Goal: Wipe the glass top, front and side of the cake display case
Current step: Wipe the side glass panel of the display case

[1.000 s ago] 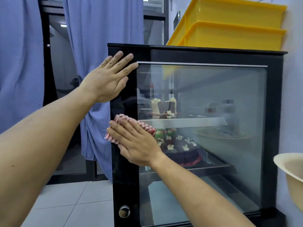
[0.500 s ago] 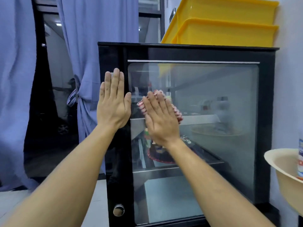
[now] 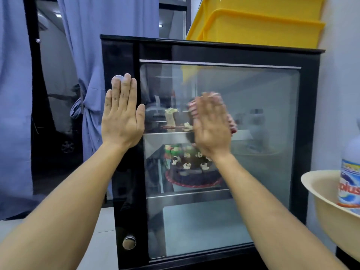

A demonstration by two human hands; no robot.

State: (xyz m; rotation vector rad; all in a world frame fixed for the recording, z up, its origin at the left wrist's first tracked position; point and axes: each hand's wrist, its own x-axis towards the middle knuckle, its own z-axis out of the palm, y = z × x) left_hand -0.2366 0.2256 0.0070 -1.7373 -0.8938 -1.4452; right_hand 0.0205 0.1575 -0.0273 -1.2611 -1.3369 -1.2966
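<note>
The black-framed cake display case (image 3: 309,121) fills the middle of the view, its glass pane (image 3: 263,117) facing me. My left hand (image 3: 122,115) lies flat with straight fingers on the black left frame. My right hand (image 3: 211,125), blurred by motion, presses a red-and-white checked cloth (image 3: 231,123) flat against the glass at mid height. Only the cloth's edges show past the fingers. Behind the glass, cake slices (image 3: 172,117) stand on the upper shelf and a dark round cake (image 3: 192,172) sits on the lower one.
Two stacked yellow crates (image 3: 259,26) rest on the case's top. At the right edge a cream basin (image 3: 323,197) holds a plastic bottle (image 3: 350,182). Blue curtains (image 3: 109,20) and a dark door hang at the left. A round lock (image 3: 129,243) sits low on the frame.
My right hand has slid the cloth to the right across the glass. My left hand stays flat on the left frame. The view has shifted slightly right, showing the bottle in the basin.
</note>
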